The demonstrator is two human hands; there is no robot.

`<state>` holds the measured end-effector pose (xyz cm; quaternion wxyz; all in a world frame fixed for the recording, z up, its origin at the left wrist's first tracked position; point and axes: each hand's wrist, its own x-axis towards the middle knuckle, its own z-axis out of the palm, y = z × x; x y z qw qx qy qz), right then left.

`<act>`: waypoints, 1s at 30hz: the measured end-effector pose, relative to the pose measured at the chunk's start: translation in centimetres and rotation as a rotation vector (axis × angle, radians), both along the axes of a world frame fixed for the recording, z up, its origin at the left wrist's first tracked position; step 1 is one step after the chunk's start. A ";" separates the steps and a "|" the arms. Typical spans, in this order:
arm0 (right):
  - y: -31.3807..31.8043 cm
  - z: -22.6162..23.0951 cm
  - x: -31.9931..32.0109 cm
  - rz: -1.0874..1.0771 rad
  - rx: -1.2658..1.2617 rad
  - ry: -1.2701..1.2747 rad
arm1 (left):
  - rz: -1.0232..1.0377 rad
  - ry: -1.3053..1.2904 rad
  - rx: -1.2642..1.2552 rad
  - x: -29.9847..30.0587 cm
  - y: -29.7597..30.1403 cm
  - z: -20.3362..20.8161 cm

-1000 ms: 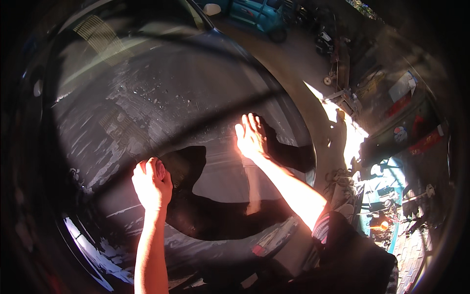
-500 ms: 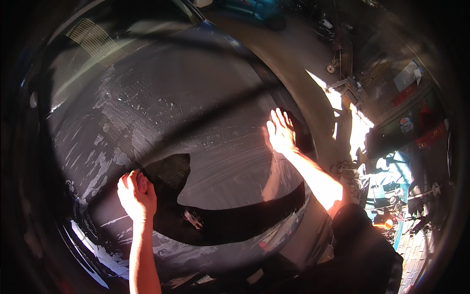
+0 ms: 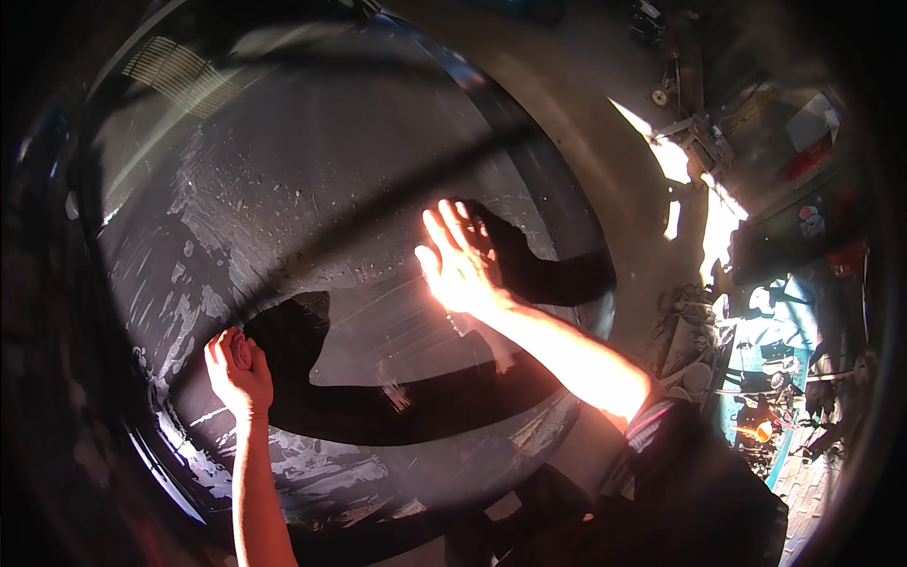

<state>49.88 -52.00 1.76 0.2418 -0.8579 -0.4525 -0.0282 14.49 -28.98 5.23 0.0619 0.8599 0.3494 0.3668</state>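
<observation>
A broad, dark, glossy car panel that looks like a hood lies below me, with wet streaks, droplets and pale patches on it. My left hand is closed around a small reddish-pink wad at the panel's near left. Whether the wad is cloth or sponge, I cannot tell. Over the middle right of the panel, my right hand holds nothing, its fingers straight and a little spread. Its dark shadow falls just to its right; whether the palm touches the surface is unclear.
A brown floor curves past the panel's right edge. Farther right, sunlit clutter with an orange item stands near paving. A wheeled metal frame is at the upper right. Pale streaky patches mark the panel's near edge.
My right hand has moved left, from near the panel's right edge toward its middle, and its shadow now stands farther from it. My left hand, still around the wad, has shifted slightly left in view.
</observation>
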 end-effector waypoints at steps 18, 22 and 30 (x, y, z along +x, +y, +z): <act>-2.9 -0.2 -0.3 0.056 0.011 0.012 | 0.051 0.041 0.029 -0.1 -0.2 0.5; -13.9 -2.3 9.8 -0.170 -0.133 -0.223 | 0.017 -0.018 -0.027 1.6 -0.7 -0.8; 4.6 -0.1 -14.0 0.276 0.176 0.010 | 0.042 0.032 0.029 1.4 -0.8 -0.3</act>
